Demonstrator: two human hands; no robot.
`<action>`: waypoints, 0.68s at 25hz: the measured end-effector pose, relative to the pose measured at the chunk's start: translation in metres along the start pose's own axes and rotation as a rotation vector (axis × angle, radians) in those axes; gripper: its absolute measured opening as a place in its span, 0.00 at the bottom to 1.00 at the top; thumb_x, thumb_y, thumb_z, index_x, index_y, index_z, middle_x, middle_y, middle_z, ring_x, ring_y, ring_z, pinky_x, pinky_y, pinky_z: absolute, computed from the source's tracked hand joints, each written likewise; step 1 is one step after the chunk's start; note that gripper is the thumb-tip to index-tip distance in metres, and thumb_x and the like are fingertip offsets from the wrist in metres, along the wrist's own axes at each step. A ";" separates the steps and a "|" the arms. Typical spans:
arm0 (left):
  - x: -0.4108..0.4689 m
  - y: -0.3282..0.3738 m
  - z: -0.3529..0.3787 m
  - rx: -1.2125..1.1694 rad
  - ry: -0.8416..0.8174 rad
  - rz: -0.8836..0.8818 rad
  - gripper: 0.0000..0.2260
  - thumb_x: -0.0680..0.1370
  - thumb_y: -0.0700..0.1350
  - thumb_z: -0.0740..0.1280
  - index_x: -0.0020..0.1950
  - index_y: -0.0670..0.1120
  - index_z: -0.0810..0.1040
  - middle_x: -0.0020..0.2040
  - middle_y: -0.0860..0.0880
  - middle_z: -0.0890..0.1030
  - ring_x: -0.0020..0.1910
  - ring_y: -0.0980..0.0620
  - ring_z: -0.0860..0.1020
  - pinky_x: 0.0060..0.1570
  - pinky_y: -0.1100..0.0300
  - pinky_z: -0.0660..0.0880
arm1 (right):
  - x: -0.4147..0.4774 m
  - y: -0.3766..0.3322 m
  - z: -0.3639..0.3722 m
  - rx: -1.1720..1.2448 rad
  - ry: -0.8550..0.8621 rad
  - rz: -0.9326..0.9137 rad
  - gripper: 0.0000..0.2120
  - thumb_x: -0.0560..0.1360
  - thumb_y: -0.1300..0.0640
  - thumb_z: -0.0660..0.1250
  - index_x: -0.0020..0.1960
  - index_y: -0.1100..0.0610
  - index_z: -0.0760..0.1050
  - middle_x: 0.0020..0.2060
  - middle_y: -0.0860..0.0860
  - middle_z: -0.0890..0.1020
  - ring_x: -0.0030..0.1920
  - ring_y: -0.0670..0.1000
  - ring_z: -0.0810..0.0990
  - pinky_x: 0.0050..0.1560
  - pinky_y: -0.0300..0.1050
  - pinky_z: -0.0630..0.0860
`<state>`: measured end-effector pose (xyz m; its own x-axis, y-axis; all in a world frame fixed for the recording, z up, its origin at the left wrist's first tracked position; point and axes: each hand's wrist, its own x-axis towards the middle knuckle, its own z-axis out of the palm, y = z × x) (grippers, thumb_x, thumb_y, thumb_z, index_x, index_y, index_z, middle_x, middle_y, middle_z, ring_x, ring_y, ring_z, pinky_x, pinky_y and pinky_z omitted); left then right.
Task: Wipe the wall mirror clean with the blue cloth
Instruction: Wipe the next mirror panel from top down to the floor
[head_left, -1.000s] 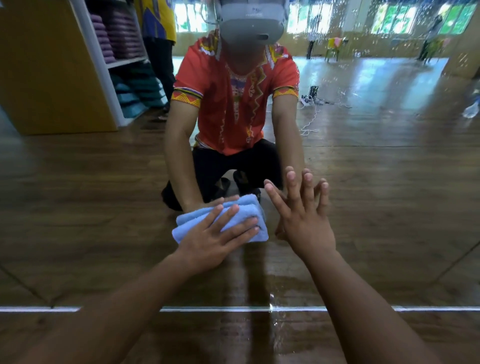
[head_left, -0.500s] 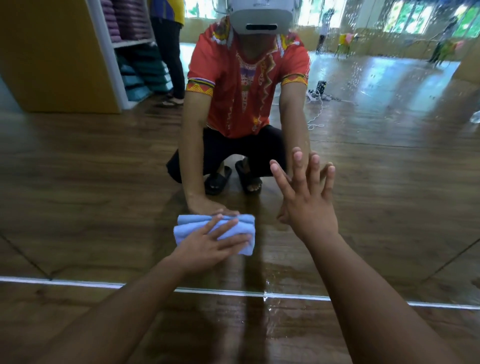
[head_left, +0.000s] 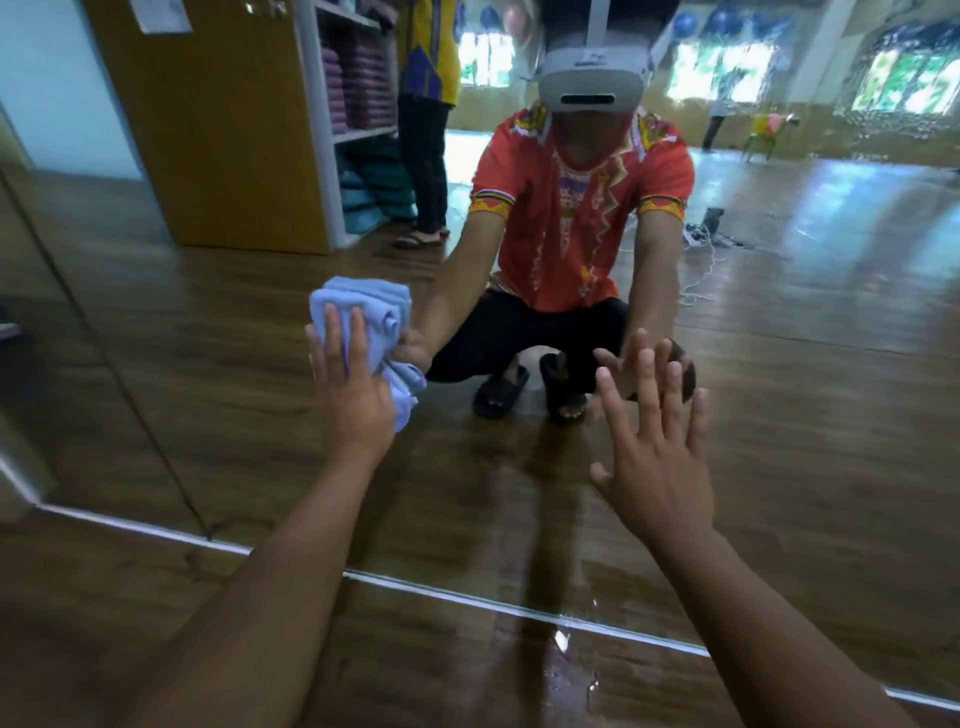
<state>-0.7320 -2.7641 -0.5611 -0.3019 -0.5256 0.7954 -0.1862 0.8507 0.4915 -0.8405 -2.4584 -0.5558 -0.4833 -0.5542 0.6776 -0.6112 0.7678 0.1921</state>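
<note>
Down on the glossy plank floor (head_left: 415, 675) nearest me, a few wet spots (head_left: 571, 675) shone by the mirror's bottom edge. Above it the left hand (head_left: 353, 400) pressed the blue cloth (head_left: 379, 312), soft and bunched thick, against the wall mirror (head_left: 805, 415), fingers laid straight over it rather than curled. To the right, the right hand (head_left: 654, 462) looked braced on the bare glass, fingers spread, holding nothing. Wiping seemed mid-stroke; next would want firm, overlapping passes toward the speckled glass farther up.
</note>
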 end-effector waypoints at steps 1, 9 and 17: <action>-0.007 -0.010 0.000 -0.058 -0.021 -0.094 0.33 0.75 0.32 0.58 0.81 0.43 0.56 0.81 0.39 0.53 0.80 0.38 0.48 0.78 0.59 0.43 | 0.004 -0.008 -0.001 -0.006 -0.012 -0.039 0.59 0.62 0.46 0.83 0.83 0.51 0.52 0.82 0.61 0.46 0.81 0.66 0.46 0.78 0.68 0.48; -0.067 0.014 0.028 -0.610 0.067 -1.085 0.35 0.80 0.31 0.59 0.82 0.43 0.46 0.82 0.42 0.51 0.80 0.45 0.57 0.78 0.52 0.54 | 0.018 -0.024 0.011 -0.172 -0.145 -0.129 0.66 0.63 0.46 0.83 0.83 0.45 0.38 0.82 0.60 0.38 0.81 0.65 0.37 0.79 0.67 0.42; -0.023 0.040 0.059 -0.616 0.356 -1.024 0.28 0.85 0.41 0.58 0.82 0.45 0.50 0.83 0.45 0.46 0.81 0.50 0.48 0.69 0.72 0.46 | 0.020 -0.021 0.038 -0.172 -0.095 -0.141 0.70 0.61 0.47 0.84 0.82 0.45 0.34 0.80 0.58 0.32 0.80 0.65 0.32 0.77 0.69 0.36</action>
<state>-0.7876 -2.7179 -0.5811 0.0109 -0.9989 -0.0465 0.3111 -0.0408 0.9495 -0.8613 -2.4979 -0.5737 -0.4629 -0.6811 0.5674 -0.5649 0.7199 0.4034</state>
